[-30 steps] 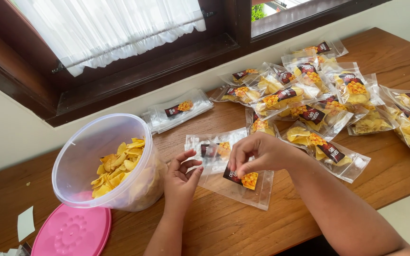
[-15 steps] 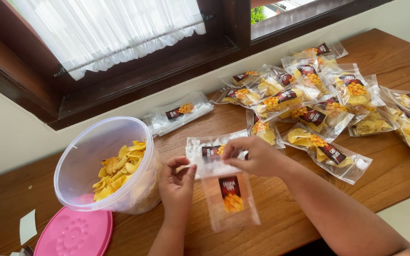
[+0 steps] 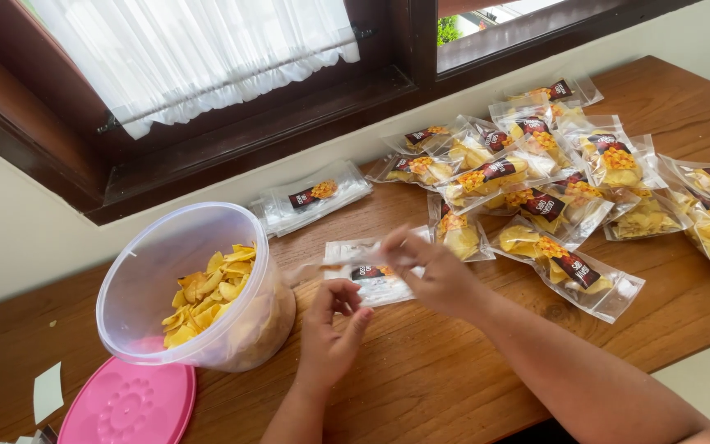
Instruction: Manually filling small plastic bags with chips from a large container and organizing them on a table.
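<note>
At the left of the tabletop a pink lid lies under the edge of a clear tub of yellow chips; just right of it your left hand curls half shut, and I cannot tell whether it grips anything; your right hand pinches a blurred clear pouch above the flat empty pouches; filled chip packets spread at the right.

Clear chip packets, dark-red labels, tabletop

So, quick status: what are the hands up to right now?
Right hand pinching an empty clear pouch, held level. Left hand just below, fingers curled, empty. Chip tub tilted at left. Nothing blocking.
</note>
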